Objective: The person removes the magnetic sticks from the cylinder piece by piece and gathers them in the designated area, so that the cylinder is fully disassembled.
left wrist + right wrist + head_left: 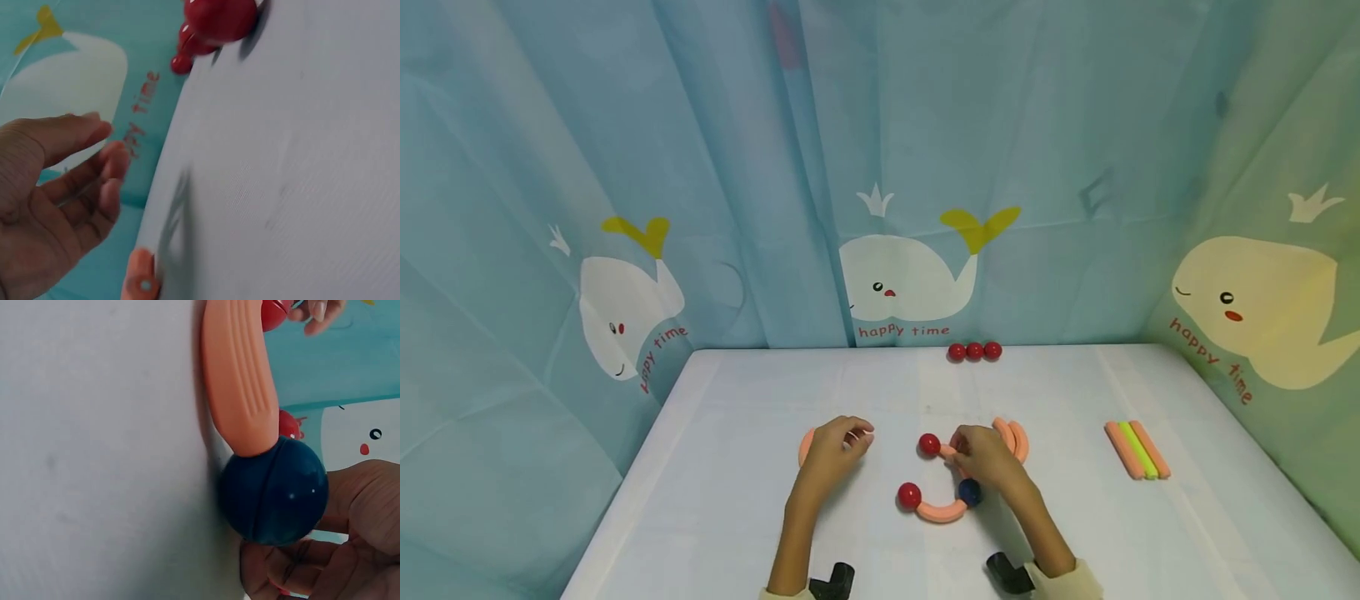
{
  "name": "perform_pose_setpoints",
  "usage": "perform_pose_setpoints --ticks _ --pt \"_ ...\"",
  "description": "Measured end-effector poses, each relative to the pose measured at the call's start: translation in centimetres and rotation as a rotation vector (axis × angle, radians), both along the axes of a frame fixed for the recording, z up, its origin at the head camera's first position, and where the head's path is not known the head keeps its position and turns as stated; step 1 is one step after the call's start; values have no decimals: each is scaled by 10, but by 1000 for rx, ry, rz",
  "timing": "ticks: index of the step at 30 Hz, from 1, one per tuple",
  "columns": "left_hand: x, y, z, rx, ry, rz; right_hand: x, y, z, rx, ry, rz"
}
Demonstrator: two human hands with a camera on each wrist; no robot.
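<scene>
My right hand (988, 458) grips a curved orange stick (949, 451), most of which the fingers hide. It runs between a red ball (928, 445) and a dark blue ball (970, 492). From the blue ball a second curved orange stick (942, 512) leads to another red ball (909, 497), forming an open loop on the table. In the right wrist view the blue ball (273, 491) stands in front of the fingers. To the left, my left hand (835, 454) hovers with loosely bent fingers and nothing in them, beside a partly covered curved orange piece (806, 447).
Two curved orange sticks (1012, 439) lie just beyond my right hand. Farther right, straight orange and yellow-green sticks (1137, 451) sit side by side. Three red balls (974, 352) line the back edge of the white table (737, 517), against a blue whale-print curtain (1060, 275).
</scene>
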State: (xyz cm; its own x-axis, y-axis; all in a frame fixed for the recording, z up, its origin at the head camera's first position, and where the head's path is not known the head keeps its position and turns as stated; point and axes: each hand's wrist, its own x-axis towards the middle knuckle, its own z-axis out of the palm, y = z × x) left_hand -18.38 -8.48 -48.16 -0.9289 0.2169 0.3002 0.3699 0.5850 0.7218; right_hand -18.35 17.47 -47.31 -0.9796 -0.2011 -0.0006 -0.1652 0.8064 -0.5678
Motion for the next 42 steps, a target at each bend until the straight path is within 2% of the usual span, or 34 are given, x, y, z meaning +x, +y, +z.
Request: perform_pose_setpoints --ticks 4,8,14,17,28,35,42 --pt "1 11 -5 -7 -96 -80 0 -1 -2 -16 40 53" --pt "4 19 -7 -11 -167 -139 -2 -4 -4 -62 11 84" --pt "5 31 -10 -10 -232 -176 -3 -5 -5 -103 18 172" --pt "5 37 -11 -16 -226 -171 -4 -5 -6 -104 39 214" --pt "8 50 -14 -58 -160 -149 -5 -4 -8 -138 -7 210" --pt "5 54 -14 -56 -185 -111 -7 -2 -9 -167 -30 211" --pt "3 58 -15 -48 -183 -71 -8 1 -13 -178 -12 233"
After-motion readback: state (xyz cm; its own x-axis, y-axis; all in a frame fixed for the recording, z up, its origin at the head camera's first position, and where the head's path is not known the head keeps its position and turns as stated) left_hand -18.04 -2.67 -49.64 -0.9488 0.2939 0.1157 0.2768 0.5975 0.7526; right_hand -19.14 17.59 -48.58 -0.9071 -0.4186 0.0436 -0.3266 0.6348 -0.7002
